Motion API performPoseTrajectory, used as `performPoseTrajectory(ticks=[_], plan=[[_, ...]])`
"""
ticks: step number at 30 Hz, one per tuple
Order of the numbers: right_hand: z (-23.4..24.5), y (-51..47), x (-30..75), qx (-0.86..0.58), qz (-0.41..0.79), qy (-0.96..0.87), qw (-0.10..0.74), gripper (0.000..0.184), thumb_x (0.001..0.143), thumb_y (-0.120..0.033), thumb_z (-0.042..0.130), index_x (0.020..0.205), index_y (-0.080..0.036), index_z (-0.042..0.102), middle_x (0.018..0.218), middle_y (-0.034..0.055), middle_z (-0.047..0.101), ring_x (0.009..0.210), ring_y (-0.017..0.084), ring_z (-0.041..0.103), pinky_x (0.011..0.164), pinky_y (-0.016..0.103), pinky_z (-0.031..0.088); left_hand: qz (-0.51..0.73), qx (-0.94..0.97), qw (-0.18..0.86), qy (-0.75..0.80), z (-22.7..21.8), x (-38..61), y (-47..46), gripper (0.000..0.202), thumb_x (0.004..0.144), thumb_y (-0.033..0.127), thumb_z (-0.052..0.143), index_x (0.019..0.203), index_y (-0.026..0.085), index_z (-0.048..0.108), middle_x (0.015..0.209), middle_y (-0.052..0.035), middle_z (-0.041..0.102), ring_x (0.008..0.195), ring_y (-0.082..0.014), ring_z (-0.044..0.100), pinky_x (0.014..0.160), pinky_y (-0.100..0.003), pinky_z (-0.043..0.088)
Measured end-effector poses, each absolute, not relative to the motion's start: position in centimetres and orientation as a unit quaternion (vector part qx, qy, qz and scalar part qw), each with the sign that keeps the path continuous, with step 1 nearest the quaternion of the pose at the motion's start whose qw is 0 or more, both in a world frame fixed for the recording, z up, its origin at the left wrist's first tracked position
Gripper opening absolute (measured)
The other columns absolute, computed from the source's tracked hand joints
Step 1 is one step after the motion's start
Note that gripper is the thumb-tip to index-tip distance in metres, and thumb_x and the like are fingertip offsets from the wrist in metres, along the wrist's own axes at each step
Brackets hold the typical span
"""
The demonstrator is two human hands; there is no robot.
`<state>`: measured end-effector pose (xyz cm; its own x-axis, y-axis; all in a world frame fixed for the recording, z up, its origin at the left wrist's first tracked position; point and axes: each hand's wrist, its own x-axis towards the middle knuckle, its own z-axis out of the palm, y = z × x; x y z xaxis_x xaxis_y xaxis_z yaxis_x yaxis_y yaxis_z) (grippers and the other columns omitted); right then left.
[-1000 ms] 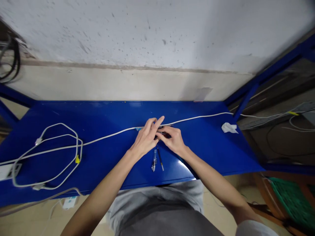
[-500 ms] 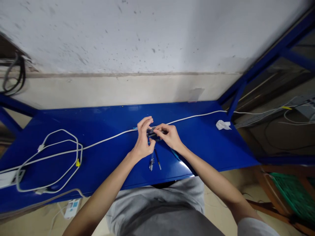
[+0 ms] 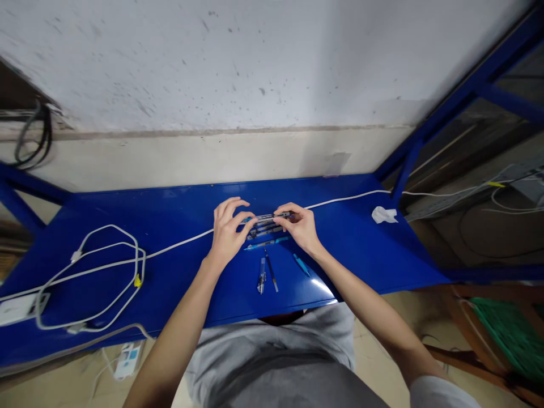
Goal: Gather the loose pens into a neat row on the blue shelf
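On the blue metal shelf, my left hand and my right hand pinch the two ends of a dark pen, held level just above the surface. Two more pens lie under it, one dark, one light blue. Closer to me lie a clear pen barrel, a thin refill and a small blue cap.
A long white cable runs across the shelf behind my hands, to a coil and a white adapter at the left. A crumpled white scrap lies at the right. Blue frame posts stand at both ends.
My hands have drawn apart from a tight cluster, and now hold one pen stretched between them. Pens that were hidden under my hands now show on the shelf.
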<state>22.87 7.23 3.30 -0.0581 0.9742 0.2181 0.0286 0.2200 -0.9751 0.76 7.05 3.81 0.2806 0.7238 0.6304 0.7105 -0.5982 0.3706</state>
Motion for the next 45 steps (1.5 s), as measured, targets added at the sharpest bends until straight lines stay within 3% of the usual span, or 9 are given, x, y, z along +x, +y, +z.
performPoseTrajectory(ticks=[4,8,14,21,27,30,35,40,45], plan=[[3.3,7.0,22.8,-0.430,0.460,-0.575,0.522,0.034,0.078,-0.050,0.083,0.090,-0.019,0.075,0.080,0.0031,0.072,0.057,0.013,0.059,0.052,0.025,0.048,0.358,0.834,0.002,0.419,3.4,1.7,6.6,0.020,0.101,0.037,0.060,0.105,0.021,0.071,0.107,-0.0086,0.072,0.111,-0.0254,0.059,0.096,-0.042,0.044],[3.1,6.6,22.6,-0.419,0.489,-0.587,0.490,0.037,0.094,-0.054,0.065,0.089,-0.018,0.075,0.060,-0.0012,0.062,0.051,0.012,0.054,0.051,0.025,0.047,0.303,0.864,-0.020,0.400,3.2,2.4,6.2,0.027,0.106,0.029,0.048,0.119,0.018,0.069,0.095,-0.0085,0.074,0.092,-0.0228,0.060,0.080,-0.038,0.041],[4.1,6.5,22.9,-0.371,0.408,-0.658,0.513,0.027,0.096,-0.045,0.066,0.108,-0.023,0.075,0.111,0.0080,0.071,0.093,0.019,0.068,0.074,0.029,0.057,0.290,0.862,-0.036,0.414,3.4,2.0,6.3,0.037,0.108,0.026,0.040,0.136,0.015,0.061,0.095,-0.0093,0.074,0.082,-0.0223,0.058,0.071,-0.036,0.039],[3.7,6.4,22.9,-0.408,0.406,-0.666,0.474,0.024,0.097,-0.042,0.065,0.103,-0.022,0.077,0.089,0.0040,0.074,0.072,0.016,0.068,0.069,0.028,0.056,0.249,0.873,-0.049,0.416,2.9,2.6,6.3,0.032,0.105,0.018,0.039,0.122,0.015,0.066,0.094,-0.0108,0.073,0.088,-0.0251,0.063,0.074,-0.038,0.042],[4.2,6.2,22.9,-0.363,0.357,-0.714,0.480,0.021,0.098,-0.037,0.066,0.112,-0.025,0.076,0.112,0.0072,0.074,0.104,0.021,0.069,0.087,0.032,0.056,0.262,0.857,-0.008,0.443,3.0,2.7,6.0,0.026,0.104,0.019,0.040,0.115,0.017,0.064,0.098,-0.0089,0.075,0.086,-0.0232,0.070,0.072,-0.034,0.047],[3.8,6.3,22.9,-0.403,0.380,-0.700,0.451,0.025,0.097,-0.042,0.067,0.112,-0.024,0.075,0.103,0.0069,0.074,0.089,0.020,0.070,0.075,0.030,0.057,0.253,0.857,0.012,0.448,3.1,2.5,5.7,0.028,0.105,0.026,0.042,0.123,0.021,0.063,0.102,-0.0067,0.077,0.082,-0.0208,0.072,0.067,-0.029,0.046],[3.5,6.4,23.0,-0.394,0.419,-0.663,0.479,0.021,0.096,-0.041,0.067,0.099,-0.022,0.077,0.097,0.0065,0.070,0.071,0.016,0.065,0.061,0.028,0.056,0.257,0.845,0.008,0.468,2.8,2.3,5.9,0.030,0.107,0.038,0.047,0.099,0.022,0.070,0.086,-0.0033,0.077,0.073,-0.0174,0.072,0.060,-0.025,0.044],[4.5,6.8,23.7,-0.399,0.388,-0.647,0.522,0.014,0.092,-0.036,0.073,0.094,-0.023,0.078,0.099,0.0070,0.070,0.089,0.020,0.068,0.070,0.030,0.058,0.296,0.849,0.024,0.438,2.8,1.9,6.2,0.032,0.108,0.028,0.041,0.131,0.022,0.063,0.112,-0.0078,0.076,0.095,-0.0191,0.074,0.074,-0.027,0.053],[4.4,7.2,24.2,-0.425,0.380,-0.634,0.523,0.015,0.089,-0.035,0.076,0.099,-0.023,0.077,0.097,0.0047,0.073,0.087,0.019,0.069,0.075,0.031,0.057,0.304,0.846,0.048,0.435,3.1,2.1,6.1,0.032,0.108,0.024,0.037,0.127,0.019,0.062,0.112,-0.0097,0.073,0.101,-0.0211,0.071,0.081,-0.030,0.054]])
